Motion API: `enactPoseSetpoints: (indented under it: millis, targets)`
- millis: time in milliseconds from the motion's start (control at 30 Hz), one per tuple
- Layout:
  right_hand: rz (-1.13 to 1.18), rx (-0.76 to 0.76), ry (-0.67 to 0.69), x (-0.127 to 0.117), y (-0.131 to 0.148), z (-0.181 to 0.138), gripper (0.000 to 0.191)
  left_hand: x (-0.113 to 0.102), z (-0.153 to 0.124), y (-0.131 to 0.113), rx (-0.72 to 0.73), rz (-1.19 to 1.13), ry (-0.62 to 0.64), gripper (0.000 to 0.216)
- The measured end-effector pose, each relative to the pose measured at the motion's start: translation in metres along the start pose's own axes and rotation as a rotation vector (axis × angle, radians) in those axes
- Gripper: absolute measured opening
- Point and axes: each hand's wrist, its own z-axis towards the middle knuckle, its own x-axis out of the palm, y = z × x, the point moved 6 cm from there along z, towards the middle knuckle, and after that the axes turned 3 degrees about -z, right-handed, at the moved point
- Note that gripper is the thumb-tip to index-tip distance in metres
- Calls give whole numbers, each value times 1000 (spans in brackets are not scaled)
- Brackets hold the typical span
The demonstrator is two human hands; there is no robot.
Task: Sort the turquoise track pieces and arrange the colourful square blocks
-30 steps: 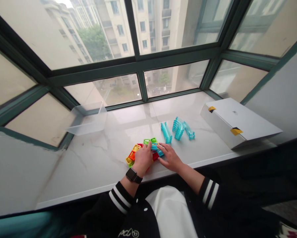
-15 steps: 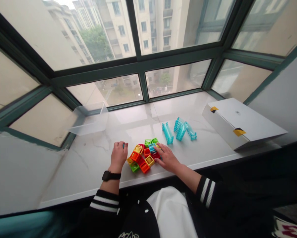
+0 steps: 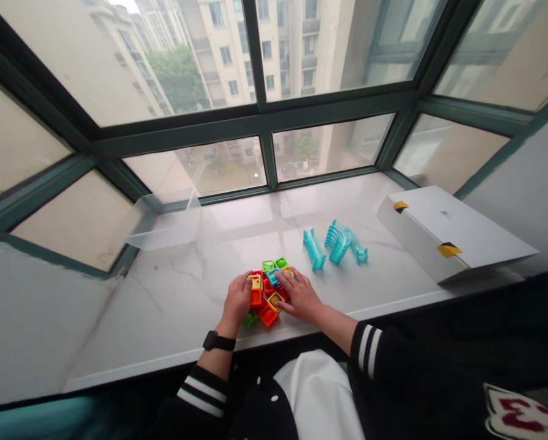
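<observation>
A low pile of plastic toy blocks point(image 3: 268, 315) in red, orange, yellow, green and blue lies near the front edge of the white ledge. My left hand point(image 3: 237, 300), with a black watch on its wrist, curls against the pile's left side, its fingertips closed on yellow and orange blocks. From the right, my right hand point(image 3: 302, 297) reaches over the pile with fingers apart. Its fingertips touch blocks beside the blue block point(image 3: 274, 278), and its thumb lies by a yellow block point(image 3: 275, 301). Both hands partly hide the pile.
Several translucent turquoise plastic pieces point(image 3: 314, 249), some curved, lie right of the pile. A clear plastic bin point(image 3: 166, 223) stands at the back left. On the right is a white box point(image 3: 457, 226) with yellow-and-black tabs. Windows border the marble-patterned ledge point(image 3: 182, 305).
My left hand, which had a small blue thing at its fingertips left of the pile, has moved right onto the blocks. My right hand still rests on the pile. The view has shifted slightly.
</observation>
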Motion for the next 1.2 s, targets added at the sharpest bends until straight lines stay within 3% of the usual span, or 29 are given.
enactPoseSetpoints:
  millis: [200, 367, 500, 567, 633, 700, 767, 833, 867, 933, 1000, 1100, 1200]
  targets:
    - [-57, 4, 78, 7, 18, 14, 85, -2, 2, -12, 0, 85, -99, 59]
    - [-48, -1, 91, 19, 31, 24, 87, -16, 1, -1, -43, 19, -174, 64]
    - [-1, -83, 109, 23, 49, 34, 101, -37, -14, 12, -55, 22, -288, 66]
    - [34, -121, 62, 9, 47, 38, 101, -49, -27, 19, -54, 48, -330, 63]
    - [43, -102, -80, -20, 28, 44, 91, -61, -42, 20, -25, 68, -379, 58]
    - [-11, 28, -264, -57, -8, 50, 79, -71, -56, 13, 44, 80, -438, 52]
    - [-99, 208, -304, -84, -48, 59, 77, -74, -67, -6, 140, 72, -475, 44]
    - [-167, 402, -216, -97, -84, 67, 82, -65, -70, -34, 235, 22, -436, 36]
    - [-197, 481, -138, -98, -97, 70, 84, -55, -68, -49, 275, -6, -359, 31]
    - [-231, 574, 35, -92, -112, 73, 83, -25, -60, -82, 375, -67, -150, 26]
    - [-229, 617, 160, -84, -116, 74, 81, 1, -50, -107, 413, -121, -25, 28]
    - [-202, 639, 231, -74, -112, 72, 86, 33, -31, -121, 363, -193, 79, 31]
    - [-195, 600, 228, -68, -102, 69, 90, 56, -15, -116, 262, -303, 126, 33]
